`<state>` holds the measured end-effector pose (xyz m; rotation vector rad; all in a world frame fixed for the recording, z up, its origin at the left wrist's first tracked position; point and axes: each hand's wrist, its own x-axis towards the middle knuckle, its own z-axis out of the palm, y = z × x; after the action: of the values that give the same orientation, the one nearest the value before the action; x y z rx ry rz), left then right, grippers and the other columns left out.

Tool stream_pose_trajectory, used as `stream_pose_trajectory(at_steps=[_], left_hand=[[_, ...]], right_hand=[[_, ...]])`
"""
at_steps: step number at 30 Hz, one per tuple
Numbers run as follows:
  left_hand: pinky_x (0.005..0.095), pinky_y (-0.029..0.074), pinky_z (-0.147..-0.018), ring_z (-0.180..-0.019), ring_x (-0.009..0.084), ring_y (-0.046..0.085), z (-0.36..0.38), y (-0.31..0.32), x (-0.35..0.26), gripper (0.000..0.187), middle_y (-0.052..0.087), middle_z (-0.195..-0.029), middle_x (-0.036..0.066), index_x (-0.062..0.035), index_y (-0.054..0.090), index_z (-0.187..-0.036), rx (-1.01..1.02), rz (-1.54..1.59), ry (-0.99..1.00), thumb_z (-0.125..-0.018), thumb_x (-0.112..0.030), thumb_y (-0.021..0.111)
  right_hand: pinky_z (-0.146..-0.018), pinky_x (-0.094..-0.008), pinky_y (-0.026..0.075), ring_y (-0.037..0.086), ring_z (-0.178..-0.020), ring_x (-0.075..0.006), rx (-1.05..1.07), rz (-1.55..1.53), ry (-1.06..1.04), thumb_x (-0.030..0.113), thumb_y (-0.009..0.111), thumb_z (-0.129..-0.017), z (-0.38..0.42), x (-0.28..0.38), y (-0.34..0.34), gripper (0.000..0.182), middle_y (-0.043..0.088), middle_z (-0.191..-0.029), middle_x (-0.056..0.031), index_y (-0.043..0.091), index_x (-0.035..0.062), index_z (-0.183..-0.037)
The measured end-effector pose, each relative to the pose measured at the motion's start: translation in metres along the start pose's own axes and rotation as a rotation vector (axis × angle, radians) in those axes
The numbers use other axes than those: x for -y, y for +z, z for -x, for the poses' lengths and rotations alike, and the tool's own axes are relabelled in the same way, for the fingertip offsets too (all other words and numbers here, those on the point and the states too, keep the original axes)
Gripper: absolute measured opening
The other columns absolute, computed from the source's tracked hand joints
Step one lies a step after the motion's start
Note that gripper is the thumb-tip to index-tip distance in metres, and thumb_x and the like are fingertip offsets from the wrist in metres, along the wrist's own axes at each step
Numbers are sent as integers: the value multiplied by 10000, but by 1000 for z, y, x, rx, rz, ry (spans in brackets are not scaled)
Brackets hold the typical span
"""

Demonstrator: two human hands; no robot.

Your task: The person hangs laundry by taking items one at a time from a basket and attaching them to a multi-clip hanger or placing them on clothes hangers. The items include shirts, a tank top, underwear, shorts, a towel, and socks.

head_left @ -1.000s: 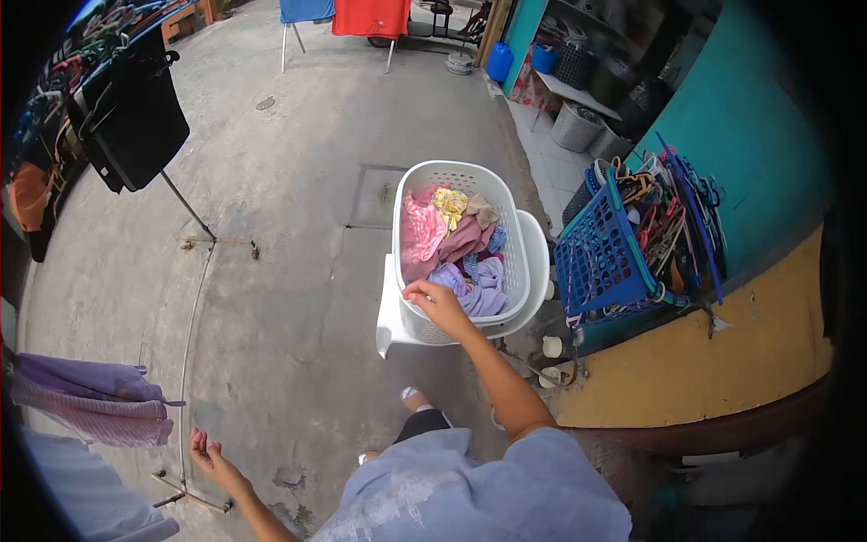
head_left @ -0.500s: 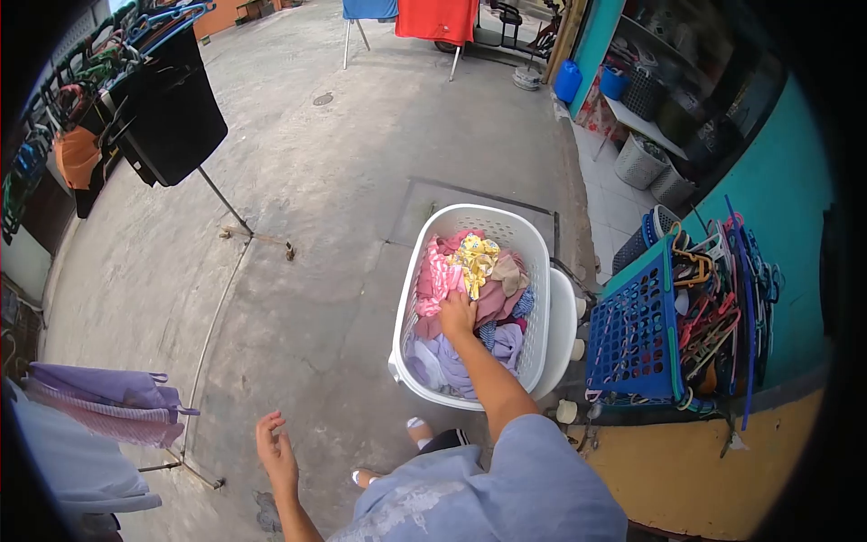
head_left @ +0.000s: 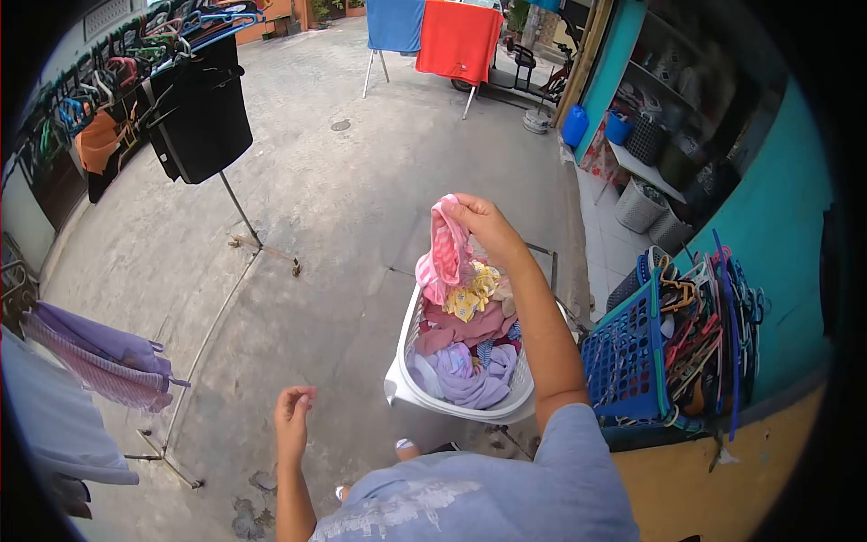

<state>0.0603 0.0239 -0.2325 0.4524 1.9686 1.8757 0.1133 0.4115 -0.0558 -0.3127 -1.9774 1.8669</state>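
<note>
A cracked concrete yard floor (head_left: 361,199) carries everything. The white laundry basket (head_left: 424,393) sits at five o'clock, the blue crate of hangers (head_left: 628,361) at four, and drying-rack feet (head_left: 266,251) at ten o'clock.

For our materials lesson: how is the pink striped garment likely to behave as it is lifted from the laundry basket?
Probably floppy: the pink striped garment droops in folds below the right hand. Likely light, since a fingertip pinch holds it. It may drag the yellow cloth beneath.

a blue crate (head_left: 623,361) of hangers (head_left: 695,334) sits beside a teal wall (head_left: 768,226)
</note>
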Motion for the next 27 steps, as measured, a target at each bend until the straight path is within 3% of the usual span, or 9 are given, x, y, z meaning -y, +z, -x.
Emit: stream_pose_trajectory(at_steps=[6, 8, 11, 17, 20, 22, 23, 24, 27], left_hand=[[337, 348, -940, -1162, 198, 442, -36, 25, -72, 565, 473, -1267, 96, -71, 366, -1305, 261, 277, 122, -839, -326, 560], [367, 309, -993, -1179, 232, 432, -45, 21, -94, 595, 459, -1270, 123, -60, 320, -1338, 230, 431, 179, -829, -232, 576], [382, 320, -987, -1163, 233, 444, -49, -7, -116, 655, 427, -1287, 131, -65, 297, -1346, 166, 389, 184, -805, -231, 627], [337, 389, -914, -1083, 198, 493, -15, -105, -95, 757, 438, -1247, 122, -48, 231, -1360, -212, 309, 167, -768, -186, 683], [280, 453, -785, -982, 151, 535, 3, -136, -56, 644, 496, -1177, 92, -59, 319, -1312, -34, 295, 25, -773, -190, 647], [252, 468, -690, -885, 115, 552, 25, -166, 3, 499, 566, -1036, 46, -77, 441, -1240, 70, 177, -285, -786, -192, 614], [237, 457, -623, -810, 93, 552, 36, -172, 22, 349, 592, -915, 6, -87, 547, -1125, 11, 137, -265, -791, -182, 586], [238, 444, -649, -820, 101, 549, 68, -171, -32, 301, 595, -916, 14, -72, 573, -1070, 20, 260, -251, -786, -172, 571], [259, 440, -713, -835, 117, 552, 78, -215, 54, 270, 602, -900, 23, -59, 592, -1018, -262, 204, -202, -763, -147, 568]], right_hand=[[-703, -200, 427, 523, -781, -45, 329, -29, -174, 238, 512, -917, 19, 97, 105, 248, 584, -842, 20, 626, 19, -947], [-708, -199, 422, 517, -786, -43, 491, -28, -221, 236, 503, -922, 25, 106, 145, 247, 581, -849, 18, 622, 21, -948], [-708, -202, 419, 513, -791, -43, 637, -100, -163, 239, 498, -924, 34, 101, 197, 250, 579, -857, 14, 613, 20, -961], [-685, -199, 438, 538, -761, -51, 837, -197, 24, 196, 499, -908, 42, 46, 270, 245, 597, -876, -6, 595, 7, -1030], [-653, -198, 440, 539, -727, -53, 936, -263, 208, 219, 498, -913, 70, 28, 320, 271, 593, -846, 0, 592, 3, -1048], [-617, -197, 419, 516, -729, -34, 1083, -197, 294, 182, 500, -905, 106, 2, 370, 237, 591, -846, -1, 607, 15, -1033], [-610, -201, 416, 510, -722, -37, 1124, -75, 213, 184, 500, -907, 121, -4, 386, 229, 588, -849, 0, 611, 16, -1016], [-602, -205, 412, 504, -715, -39, 1156, 43, 130, 186, 499, -910, 131, -9, 397, 224, 585, -852, 2, 616, 17, -999], [-649, -205, 410, 501, -726, -47, 1216, -78, 219, 185, 510, -904, 152, -15, 412, 213, 578, -828, 14, 618, 14, -972]])
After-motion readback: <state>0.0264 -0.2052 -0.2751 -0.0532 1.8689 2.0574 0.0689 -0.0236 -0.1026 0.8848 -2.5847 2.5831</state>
